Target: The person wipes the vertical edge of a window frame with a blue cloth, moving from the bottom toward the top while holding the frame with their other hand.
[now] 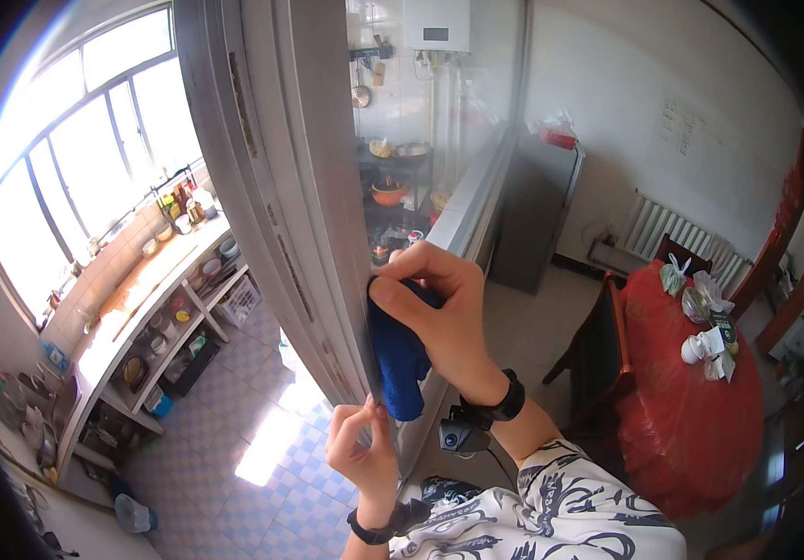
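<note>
My right hand [447,308] grips a dark blue cloth [402,374] and presses it to the edge of a grey door frame [335,182]. The cloth hangs down below my fingers. Lower down, my left hand [367,441] has its thumb and fingertips pinched together at the same edge, close to the cloth's bottom end. Whether anything thin is between those fingertips, I cannot tell. Beyond the frame is a glass pane [437,133] with kitchen things showing through it. Each wrist wears a black strap, and a small camera [454,437] hangs at the right one.
To the left, a kitchen counter [143,280] with open shelves stands under a bright window [94,133]. A blue checked tiled floor [234,420] lies below. On the right are a chair [598,350], a red-covered table [682,427] bearing bags, and a grey refrigerator [535,210].
</note>
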A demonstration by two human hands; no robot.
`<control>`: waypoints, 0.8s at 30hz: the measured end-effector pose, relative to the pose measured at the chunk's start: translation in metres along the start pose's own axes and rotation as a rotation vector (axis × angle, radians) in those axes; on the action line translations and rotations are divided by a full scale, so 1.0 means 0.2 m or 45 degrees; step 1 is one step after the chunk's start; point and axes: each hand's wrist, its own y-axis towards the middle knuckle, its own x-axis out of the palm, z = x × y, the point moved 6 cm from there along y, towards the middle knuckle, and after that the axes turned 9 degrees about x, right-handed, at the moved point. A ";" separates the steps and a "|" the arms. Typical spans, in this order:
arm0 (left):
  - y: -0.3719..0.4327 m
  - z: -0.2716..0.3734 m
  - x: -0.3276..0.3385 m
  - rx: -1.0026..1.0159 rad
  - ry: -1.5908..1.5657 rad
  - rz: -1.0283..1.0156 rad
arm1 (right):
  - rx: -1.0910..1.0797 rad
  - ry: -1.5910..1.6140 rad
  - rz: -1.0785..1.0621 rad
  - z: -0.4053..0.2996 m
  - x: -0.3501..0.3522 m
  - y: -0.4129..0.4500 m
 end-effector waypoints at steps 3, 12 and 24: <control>0.00 0.01 0.00 -0.011 0.041 -0.031 | -0.024 -0.097 -0.087 -0.01 0.00 0.00; 0.00 0.00 0.01 -0.014 0.005 0.013 | -0.073 -0.047 -0.027 -0.04 0.01 0.03; -0.02 0.00 0.01 -0.032 -0.036 -0.050 | -0.183 -0.164 0.052 -0.11 0.02 0.04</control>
